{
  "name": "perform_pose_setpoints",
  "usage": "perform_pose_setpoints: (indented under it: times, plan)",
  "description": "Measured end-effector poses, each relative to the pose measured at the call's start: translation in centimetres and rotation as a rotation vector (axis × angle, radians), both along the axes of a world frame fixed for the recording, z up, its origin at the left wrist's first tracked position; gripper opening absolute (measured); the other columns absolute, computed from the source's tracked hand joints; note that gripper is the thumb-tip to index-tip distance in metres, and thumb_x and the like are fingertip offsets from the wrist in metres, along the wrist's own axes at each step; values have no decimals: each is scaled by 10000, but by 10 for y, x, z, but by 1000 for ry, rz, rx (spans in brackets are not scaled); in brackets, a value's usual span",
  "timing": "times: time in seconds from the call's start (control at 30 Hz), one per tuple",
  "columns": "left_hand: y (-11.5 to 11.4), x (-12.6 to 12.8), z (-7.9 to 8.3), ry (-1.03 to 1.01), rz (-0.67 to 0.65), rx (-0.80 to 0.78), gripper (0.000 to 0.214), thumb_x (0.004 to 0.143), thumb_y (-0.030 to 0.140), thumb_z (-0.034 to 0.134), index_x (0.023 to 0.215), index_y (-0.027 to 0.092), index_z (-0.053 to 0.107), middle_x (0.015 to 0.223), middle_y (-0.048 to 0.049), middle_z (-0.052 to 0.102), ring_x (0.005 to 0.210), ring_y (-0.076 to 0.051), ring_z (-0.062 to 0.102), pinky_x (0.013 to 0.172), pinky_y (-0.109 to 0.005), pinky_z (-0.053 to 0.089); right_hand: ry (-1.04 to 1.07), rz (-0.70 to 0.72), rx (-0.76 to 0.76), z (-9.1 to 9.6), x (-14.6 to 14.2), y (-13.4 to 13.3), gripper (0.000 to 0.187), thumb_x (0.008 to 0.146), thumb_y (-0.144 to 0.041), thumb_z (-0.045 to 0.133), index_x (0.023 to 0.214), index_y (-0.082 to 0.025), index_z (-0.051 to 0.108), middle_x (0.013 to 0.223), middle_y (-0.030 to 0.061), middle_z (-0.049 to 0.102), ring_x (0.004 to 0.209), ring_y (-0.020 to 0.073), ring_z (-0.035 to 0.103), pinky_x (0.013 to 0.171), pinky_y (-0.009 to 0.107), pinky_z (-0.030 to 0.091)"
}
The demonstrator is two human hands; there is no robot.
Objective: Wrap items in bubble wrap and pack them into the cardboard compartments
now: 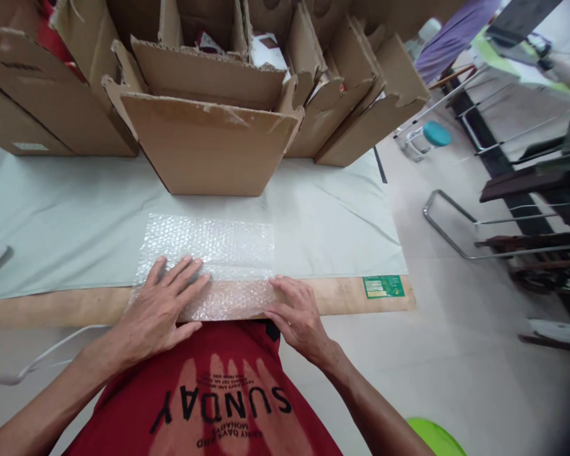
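Note:
A clear sheet of bubble wrap lies across the pale green cloth and the wooden strip at the table's near edge. My left hand rests flat on its left part, fingers spread. At the right edge of the sheet is my right hand, its fingers bent and gripping the near right corner between thumb and fingers. The near part of the wrap looks doubled or layered. Whether anything thin lies under it I cannot tell.
Beyond the wrap stands a cardboard box with its top open, with several more cardboard holders behind it. A green label is on the wooden strip. To the right are a blue-topped stool and a metal frame.

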State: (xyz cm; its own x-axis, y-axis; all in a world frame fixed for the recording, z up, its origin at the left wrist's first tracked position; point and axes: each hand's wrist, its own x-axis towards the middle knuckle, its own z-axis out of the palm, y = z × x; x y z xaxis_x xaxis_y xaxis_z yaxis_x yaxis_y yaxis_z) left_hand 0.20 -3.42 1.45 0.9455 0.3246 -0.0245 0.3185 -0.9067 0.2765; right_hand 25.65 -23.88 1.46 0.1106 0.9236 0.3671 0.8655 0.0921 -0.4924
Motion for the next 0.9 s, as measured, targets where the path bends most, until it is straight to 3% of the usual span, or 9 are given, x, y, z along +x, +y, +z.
perform_pose_setpoints:
  times: [0.1,0.2,0.27,0.33,0.4,0.47,0.6,0.77,0.9]
  plan:
    - [9,-13,2,-29,-3,-10,563,908,322,564,1464,244,532,1578,-97,520,1498,-308,428,1283,-586,150,220,-56,10,13,6,6,112,1001,-186,575,957,-231,669,1269,109,711,1187,253,669,980,450,544]
    - [21,-25,12,-117,129,-89,467,872,192,461,1291,268,651,1344,-56,717,1315,-263,625,1255,-533,291,510,-153,5,20,15,14,133,1033,-224,531,985,-248,653,1073,61,770,1032,210,729,926,397,580]
    - [27,-27,21,-170,325,-191,375,847,242,461,1121,286,713,1161,-27,786,1160,-258,706,1146,-465,453,644,-185,-3,19,22,20,102,1024,-305,574,1038,-254,661,1043,55,773,1016,215,736,939,399,581]
    - [28,-24,31,-159,551,-301,323,791,328,489,997,291,735,1020,-3,801,927,-250,745,925,-391,575,684,-141,-55,14,27,24,310,946,-411,693,1210,-257,637,1104,73,768,1087,245,722,1008,435,554]
    - [28,-16,37,-116,749,-401,323,732,404,507,923,280,736,845,18,776,617,-198,660,678,-335,565,664,-89,-146,9,28,27,646,853,-465,782,1410,-250,536,1159,93,757,1149,270,700,1049,459,528]
    - [28,-9,38,-99,883,-469,351,699,457,519,899,260,729,698,35,708,445,-142,488,545,-306,486,619,-118,-217,4,27,31,643,872,-438,747,1443,-242,524,1119,87,762,1106,262,710,1011,440,543]
    - [34,1,26,-186,959,-472,417,721,527,571,978,230,713,743,21,696,532,-139,515,586,-280,465,486,-349,-208,-6,23,43,233,937,-365,609,1098,-233,712,929,48,758,873,226,711,821,360,568]
    - [40,14,11,-91,920,-355,520,803,508,545,1213,211,667,817,-22,719,722,-204,653,735,-321,497,192,-464,-213,-19,23,57,360,917,-336,604,1239,-184,659,832,38,725,785,231,670,859,412,517]
    - [35,20,11,4,819,-128,527,898,444,472,1322,167,618,1043,-112,723,887,-268,688,766,-370,513,44,-465,-219,-21,27,57,442,950,-376,571,1341,-171,592,967,86,727,867,266,670,862,445,504]
